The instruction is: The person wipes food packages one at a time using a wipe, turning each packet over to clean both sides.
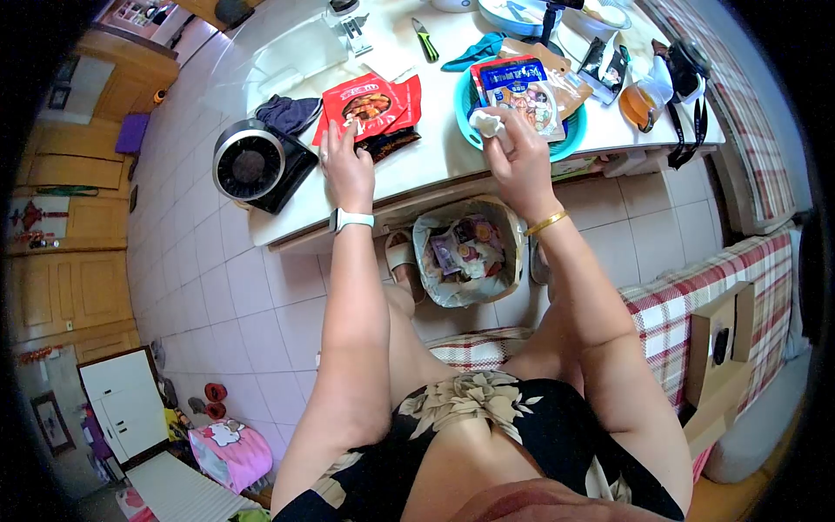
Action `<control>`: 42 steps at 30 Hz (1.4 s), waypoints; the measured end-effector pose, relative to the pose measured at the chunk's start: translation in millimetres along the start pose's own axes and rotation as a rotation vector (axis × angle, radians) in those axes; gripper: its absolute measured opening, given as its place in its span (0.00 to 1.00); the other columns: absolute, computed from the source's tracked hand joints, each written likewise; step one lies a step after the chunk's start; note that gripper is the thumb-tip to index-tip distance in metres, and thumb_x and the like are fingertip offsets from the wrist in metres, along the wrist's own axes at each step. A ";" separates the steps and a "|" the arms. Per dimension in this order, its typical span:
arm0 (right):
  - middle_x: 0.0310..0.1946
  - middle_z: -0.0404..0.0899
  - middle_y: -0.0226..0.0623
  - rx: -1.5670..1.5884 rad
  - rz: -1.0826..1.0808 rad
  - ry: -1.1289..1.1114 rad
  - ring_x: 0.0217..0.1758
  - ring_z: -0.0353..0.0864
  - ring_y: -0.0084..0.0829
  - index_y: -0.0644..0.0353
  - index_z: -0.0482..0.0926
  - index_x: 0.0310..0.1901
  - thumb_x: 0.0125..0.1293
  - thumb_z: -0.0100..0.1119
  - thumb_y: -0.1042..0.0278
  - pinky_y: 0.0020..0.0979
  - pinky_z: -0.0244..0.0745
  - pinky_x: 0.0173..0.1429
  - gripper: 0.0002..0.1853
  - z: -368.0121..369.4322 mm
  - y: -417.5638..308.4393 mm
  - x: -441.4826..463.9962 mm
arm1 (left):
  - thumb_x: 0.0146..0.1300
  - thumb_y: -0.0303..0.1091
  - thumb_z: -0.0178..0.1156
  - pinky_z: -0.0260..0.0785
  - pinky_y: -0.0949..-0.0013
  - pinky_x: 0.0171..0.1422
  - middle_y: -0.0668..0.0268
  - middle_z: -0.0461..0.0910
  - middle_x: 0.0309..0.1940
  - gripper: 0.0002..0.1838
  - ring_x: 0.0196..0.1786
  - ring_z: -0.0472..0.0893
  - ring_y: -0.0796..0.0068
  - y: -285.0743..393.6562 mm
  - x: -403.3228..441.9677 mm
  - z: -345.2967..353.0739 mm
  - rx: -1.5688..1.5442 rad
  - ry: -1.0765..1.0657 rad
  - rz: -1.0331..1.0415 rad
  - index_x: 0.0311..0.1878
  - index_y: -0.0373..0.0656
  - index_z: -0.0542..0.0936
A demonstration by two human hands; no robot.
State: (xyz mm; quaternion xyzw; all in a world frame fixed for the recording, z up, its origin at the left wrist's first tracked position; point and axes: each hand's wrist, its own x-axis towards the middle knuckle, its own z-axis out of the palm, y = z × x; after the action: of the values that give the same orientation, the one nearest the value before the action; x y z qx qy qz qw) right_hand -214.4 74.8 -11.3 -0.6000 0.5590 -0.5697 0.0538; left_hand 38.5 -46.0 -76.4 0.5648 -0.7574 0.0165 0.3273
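My left hand (350, 174), with a white watch on the wrist, rests its outstretched fingers on the lower edge of a red food packet (372, 97). A dark packet (396, 142) lies partly under the red one. Pinched in my right hand (522, 165) is a crumpled white tissue (488, 124). That hand is over the front of a turquoise basket (466, 104). Inside the basket stand a blue-and-white food packet (524, 91) and a brown pouch (567, 91), partly hidden behind it.
A black round-topped appliance (250, 165) stands at the table's left corner beside a dark cloth (289, 113). Farther back lie a green-handled knife (425, 41) and a teal cloth (472, 52). An orange-brown jar (639, 104) is at right. Below the table edge sits a lined trash bin (426, 283).
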 end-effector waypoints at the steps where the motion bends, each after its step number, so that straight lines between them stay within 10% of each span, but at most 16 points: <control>1: 0.42 0.83 0.48 0.004 0.010 -0.040 0.44 0.84 0.50 0.60 0.81 0.52 0.65 0.60 0.74 0.43 0.79 0.49 0.14 1.8 -0.1 -1.8 | 0.61 0.24 0.63 0.60 0.52 0.78 0.48 0.74 0.69 0.21 0.71 0.71 0.47 -6.0 0.0 1.9 -0.006 0.026 -0.004 0.58 0.42 0.83; 7: 0.41 0.83 0.51 0.027 0.059 -0.128 0.44 0.84 0.53 0.63 0.80 0.51 0.65 0.60 0.72 0.45 0.78 0.50 0.13 8.2 4.1 -9.4 | 0.63 0.27 0.66 0.66 0.55 0.71 0.56 0.83 0.60 0.08 0.63 0.79 0.53 -21.5 2.7 11.7 -0.079 0.101 -0.056 0.44 0.41 0.87; 13: 0.33 0.86 0.39 0.361 0.527 -0.357 0.37 0.83 0.29 0.65 0.84 0.43 0.65 0.70 0.57 0.34 0.77 0.46 0.17 33.1 10.0 -21.7 | 0.61 0.28 0.68 0.66 0.56 0.69 0.62 0.84 0.56 0.04 0.61 0.77 0.56 13.4 11.4 -15.8 -0.067 0.152 0.027 0.39 0.42 0.87; 17: 0.23 0.83 0.28 0.562 0.839 -0.564 0.17 0.68 0.17 0.62 0.87 0.32 0.71 0.63 0.50 0.26 0.66 0.24 0.20 39.5 -13.1 -14.0 | 0.60 0.30 0.70 0.65 0.55 0.69 0.66 0.82 0.53 0.04 0.62 0.74 0.58 40.8 2.9 -32.7 -0.032 0.173 0.107 0.38 0.44 0.87; 25: 0.46 0.90 0.37 0.780 0.984 -0.642 0.18 0.72 0.18 0.63 0.85 0.54 0.76 0.56 0.51 0.23 0.72 0.25 0.22 93.8 -1.1 -40.3 | 0.73 0.30 0.63 0.78 0.73 0.46 0.63 0.85 0.41 0.07 0.41 0.84 0.77 1.3 7.4 -7.3 -0.799 0.132 -0.440 0.43 0.35 0.84; 32: 0.33 0.85 0.31 0.899 0.998 -0.524 0.18 0.69 0.16 0.64 0.84 0.56 0.75 0.57 0.48 0.23 0.76 0.28 0.25 96.7 -11.2 -41.4 | 0.75 0.29 0.61 0.80 0.73 0.50 0.61 0.84 0.41 0.06 0.42 0.83 0.77 15.2 8.1 -24.3 -1.049 0.320 -0.376 0.43 0.34 0.79; 35: 0.22 0.71 0.23 0.983 0.994 -0.473 0.20 0.68 0.16 0.64 0.84 0.51 0.75 0.59 0.44 0.25 0.78 0.30 0.25 90.1 -16.6 -32.0 | 0.72 0.29 0.65 0.76 0.72 0.51 0.64 0.87 0.41 0.06 0.43 0.83 0.78 34.1 -9.5 -45.5 -0.895 -0.002 -0.199 0.42 0.35 0.83; 42: 0.26 0.80 0.26 0.941 1.055 -0.288 0.19 0.69 0.16 0.61 0.81 0.42 0.73 0.63 0.61 0.25 0.79 0.27 0.11 110.8 3.7 -43.7 | 0.67 0.29 0.68 0.76 0.70 0.51 0.62 0.88 0.39 0.07 0.41 0.84 0.76 29.8 -27.8 -51.9 -0.876 -0.448 -0.151 0.40 0.34 0.85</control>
State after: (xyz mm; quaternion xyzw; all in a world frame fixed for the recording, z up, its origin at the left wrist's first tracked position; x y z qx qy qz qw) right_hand -122.2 42.1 -79.4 -0.2325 0.4568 -0.5635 0.6478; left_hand 41.6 8.9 -39.7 0.4170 -0.7019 -0.4487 0.3635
